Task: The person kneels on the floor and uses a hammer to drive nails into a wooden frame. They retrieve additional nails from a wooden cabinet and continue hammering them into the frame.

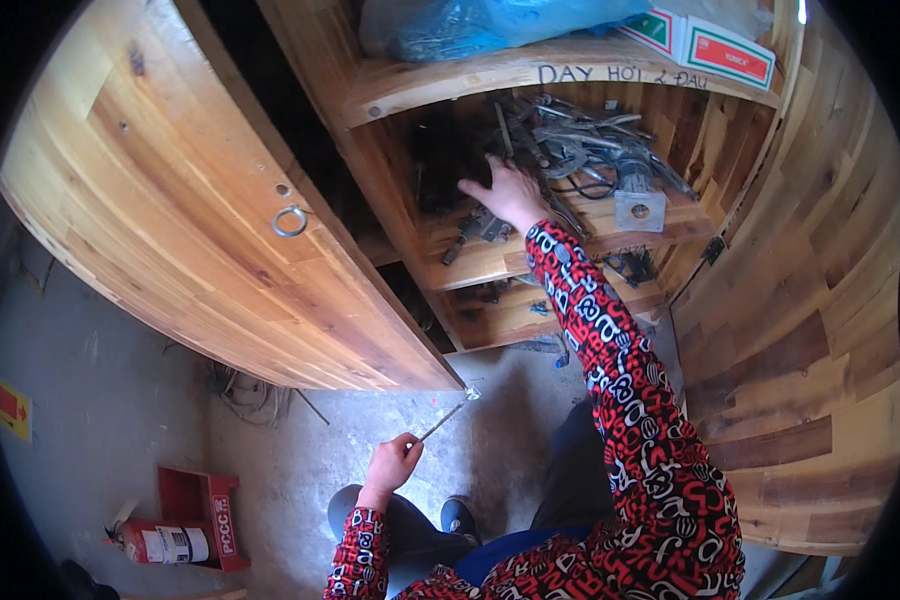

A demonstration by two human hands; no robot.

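My right hand [513, 196] reaches into a middle shelf of a wooden cabinet. Its thumb is spread away from the fingers, and I see nothing held in it. Just beyond the fingertips lies a heap of metal hand tools [580, 140] that look like locking pliers and clamps. A square metal piece with a round hole [640, 210] sits right of the hand, near the shelf's front edge. Low over the floor, my left hand [394, 463] is closed around one end of a thin rod [440, 424], which slants up and to the right.
An open wooden door [220, 230] with a ring pull [289, 221] stands left; another door [800, 300] flanks the right. Above, a shelf holds a blue plastic bag [500, 28] and a box [727, 55]. A fire extinguisher [165, 543] and coiled cable [250, 395] are lower left.
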